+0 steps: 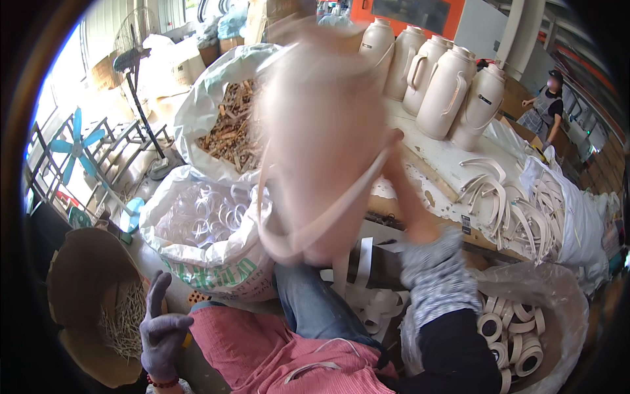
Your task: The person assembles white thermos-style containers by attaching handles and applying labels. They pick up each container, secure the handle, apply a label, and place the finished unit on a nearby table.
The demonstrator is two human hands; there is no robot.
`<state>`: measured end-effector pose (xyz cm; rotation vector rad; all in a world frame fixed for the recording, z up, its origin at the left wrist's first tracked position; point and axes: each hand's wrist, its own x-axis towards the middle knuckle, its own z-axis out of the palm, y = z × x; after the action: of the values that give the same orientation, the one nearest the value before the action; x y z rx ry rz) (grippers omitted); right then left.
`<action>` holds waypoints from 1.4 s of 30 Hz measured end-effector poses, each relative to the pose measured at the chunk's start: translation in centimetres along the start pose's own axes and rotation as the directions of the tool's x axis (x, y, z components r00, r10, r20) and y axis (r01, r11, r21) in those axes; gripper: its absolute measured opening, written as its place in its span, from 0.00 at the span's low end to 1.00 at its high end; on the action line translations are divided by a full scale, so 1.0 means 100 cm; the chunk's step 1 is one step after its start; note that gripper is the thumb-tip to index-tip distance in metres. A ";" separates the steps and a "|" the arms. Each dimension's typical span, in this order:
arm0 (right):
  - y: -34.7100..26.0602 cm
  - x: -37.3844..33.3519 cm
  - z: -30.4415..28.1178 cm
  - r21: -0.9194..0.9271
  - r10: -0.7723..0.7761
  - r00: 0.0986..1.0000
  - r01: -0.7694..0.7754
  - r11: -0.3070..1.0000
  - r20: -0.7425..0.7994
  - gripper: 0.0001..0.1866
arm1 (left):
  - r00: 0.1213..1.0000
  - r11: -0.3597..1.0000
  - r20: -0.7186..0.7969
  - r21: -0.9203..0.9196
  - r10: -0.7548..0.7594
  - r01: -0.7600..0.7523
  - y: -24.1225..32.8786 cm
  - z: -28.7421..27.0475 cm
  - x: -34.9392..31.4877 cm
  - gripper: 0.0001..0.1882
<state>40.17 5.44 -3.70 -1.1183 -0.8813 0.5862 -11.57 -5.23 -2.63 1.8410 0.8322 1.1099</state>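
Observation:
A pale pinkish-beige vacuum flask [321, 131], smeared by motion, hangs in front of me with a curved strap-like handle across its lower part. My right hand [408, 197] grips it at its right side; the fingers are partly blurred. Low on the left, my left hand [161, 331] in a grey glove is open, fingers apart and nothing in them. It hovers beside a brown carton [85, 276] holding thin pale sticks. Loose curved white handles [492, 190] lie on the bench, right of my right hand.
Several finished-looking flasks [446, 92] stand on the white bench. Sacks hold brown pieces [233, 125] and clear rings [203, 213]. A plastic bag of white rings [515, 335] sits at my right. Fans [77, 148] stand left; another person [548, 108] is far right.

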 end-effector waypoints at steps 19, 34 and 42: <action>0.037 0.198 -0.101 -0.993 -0.739 0.664 -0.043 0.114 -0.114 0.28 | 0.674 0.700 -0.277 0.009 -0.685 0.715 -0.108 -0.038 -0.139 0.40; 0.123 0.045 -0.102 -0.780 -0.044 0.881 0.439 0.446 0.470 0.14 | -0.094 -0.200 -0.619 0.104 -0.780 0.974 -0.209 -0.093 -0.497 0.22; 0.149 0.044 -0.076 -0.824 -0.040 0.828 0.561 0.084 0.560 0.15 | -0.389 -0.552 -0.795 -0.084 -0.464 0.830 -0.161 -0.099 -0.644 0.38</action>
<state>49.29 10.16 -17.66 -1.9467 -2.0154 -0.3387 -48.02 -48.95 -38.11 0.2237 2.7961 -0.2600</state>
